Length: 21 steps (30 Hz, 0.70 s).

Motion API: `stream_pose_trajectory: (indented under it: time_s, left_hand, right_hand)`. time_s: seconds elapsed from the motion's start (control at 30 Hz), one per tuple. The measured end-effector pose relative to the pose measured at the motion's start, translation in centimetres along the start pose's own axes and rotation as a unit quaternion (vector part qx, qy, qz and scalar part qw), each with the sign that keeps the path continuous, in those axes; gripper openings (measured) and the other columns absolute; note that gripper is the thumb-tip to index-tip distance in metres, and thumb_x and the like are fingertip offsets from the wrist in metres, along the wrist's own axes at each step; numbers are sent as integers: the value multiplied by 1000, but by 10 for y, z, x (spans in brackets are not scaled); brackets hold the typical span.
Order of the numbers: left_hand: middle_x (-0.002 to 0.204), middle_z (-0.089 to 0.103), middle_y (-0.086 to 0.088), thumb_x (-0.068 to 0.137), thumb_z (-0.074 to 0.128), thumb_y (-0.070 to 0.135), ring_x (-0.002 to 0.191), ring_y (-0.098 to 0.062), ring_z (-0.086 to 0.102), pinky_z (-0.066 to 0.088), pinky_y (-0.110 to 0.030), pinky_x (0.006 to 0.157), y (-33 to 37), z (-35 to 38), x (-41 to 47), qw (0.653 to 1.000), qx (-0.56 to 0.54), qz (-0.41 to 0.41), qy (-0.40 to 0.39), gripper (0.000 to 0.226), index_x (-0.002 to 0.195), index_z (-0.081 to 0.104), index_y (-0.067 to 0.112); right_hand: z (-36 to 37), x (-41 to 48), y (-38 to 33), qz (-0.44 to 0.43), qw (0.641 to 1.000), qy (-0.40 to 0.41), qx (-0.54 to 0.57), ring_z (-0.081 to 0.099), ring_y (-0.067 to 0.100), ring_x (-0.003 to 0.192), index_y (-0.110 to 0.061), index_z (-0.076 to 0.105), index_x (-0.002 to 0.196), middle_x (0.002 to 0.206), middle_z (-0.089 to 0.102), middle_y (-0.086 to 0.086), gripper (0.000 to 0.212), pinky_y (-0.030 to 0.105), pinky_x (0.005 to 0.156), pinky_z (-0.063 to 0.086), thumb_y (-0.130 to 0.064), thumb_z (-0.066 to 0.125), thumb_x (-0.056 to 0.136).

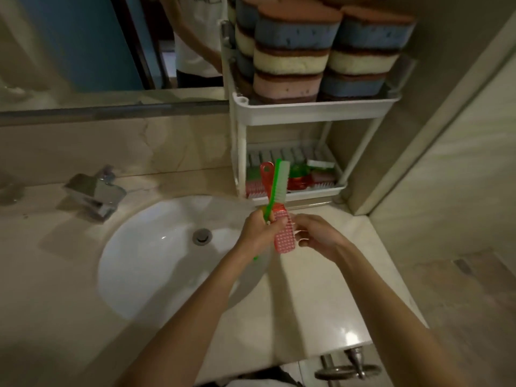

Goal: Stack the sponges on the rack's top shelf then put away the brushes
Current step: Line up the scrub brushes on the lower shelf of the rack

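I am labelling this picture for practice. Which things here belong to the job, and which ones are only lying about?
Job: sponges, rack, green brush, red brush, other brushes on the lower shelf, left hand, right hand.
Lying about: tap, sink, mirror.

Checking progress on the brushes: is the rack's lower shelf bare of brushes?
No, red and green brushes lie on the lower shelf, beneath the stacked sponges.

Glossy stone counter; shiny metal tap; plastic rack; spongy foam sponges.
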<state>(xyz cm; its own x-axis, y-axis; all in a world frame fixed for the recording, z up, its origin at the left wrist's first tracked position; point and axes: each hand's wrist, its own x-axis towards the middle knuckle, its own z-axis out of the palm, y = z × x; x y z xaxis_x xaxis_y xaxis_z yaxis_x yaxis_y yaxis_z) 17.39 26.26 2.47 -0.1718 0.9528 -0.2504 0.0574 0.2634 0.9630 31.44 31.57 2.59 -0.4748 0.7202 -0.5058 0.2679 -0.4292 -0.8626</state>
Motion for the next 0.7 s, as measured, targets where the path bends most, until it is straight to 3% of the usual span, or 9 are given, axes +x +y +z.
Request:
stream_pose_trajectory:
  time_s: [0.1,0.17,0.23,0.33,0.47,0.57,0.7]
  left_hand:
    - [76,58,5,88,60,12,66,-8,55,42,-17,54,6,25,20,1000,1,2,19,11,97,55,16]
    - [73,57,6,89,59,12,60,-5,52,40,-11,47,12,35,31,999,9,-2,33,9,98,56,14]
    - [69,57,5,91,57,17,51,-1,53,39,-13,44,18,40,41,999,24,-2,45,1,91,56,16]
    - [65,56,1,95,50,25,34,3,51,40,-16,38,25,36,54,994,28,-22,104,11,87,54,19]
    - [59,54,-3,99,40,26,29,-1,48,45,-24,46,22,19,64,981,22,-63,181,35,69,52,13]
    - [50,52,-4,99,40,24,39,-13,50,43,-29,56,18,11,69,978,19,-71,197,45,57,51,12]
    - [39,51,3,99,41,21,35,-7,49,41,-23,50,17,6,73,978,66,-72,185,40,61,52,15]
  right_hand:
    - [-30,4,1,-11,999,-29,12,49,7,59,-12,59,97,77,60,-1,9,15,49,38,-12,52,92]
    - [-44,9,0,-15,999,-34,2,50,8,60,-11,56,105,79,61,1,17,15,50,38,-8,57,88]
    - [-52,17,-5,-26,999,-22,10,49,9,59,-11,56,99,77,60,2,17,17,52,38,-1,57,86]
    - [-60,38,-19,-26,999,10,38,46,10,58,-8,53,96,74,55,3,17,17,51,37,5,54,86]
    - [-60,73,-44,-31,996,70,34,54,12,69,-5,52,104,79,58,3,16,22,61,45,1,53,89]
    - [-54,101,-58,-26,993,113,-6,55,18,72,-2,56,103,78,57,7,16,30,71,48,3,53,89]
    - [-45,131,-63,-8,982,152,-115,45,14,56,-3,58,93,86,55,15,6,24,52,36,-2,56,88]
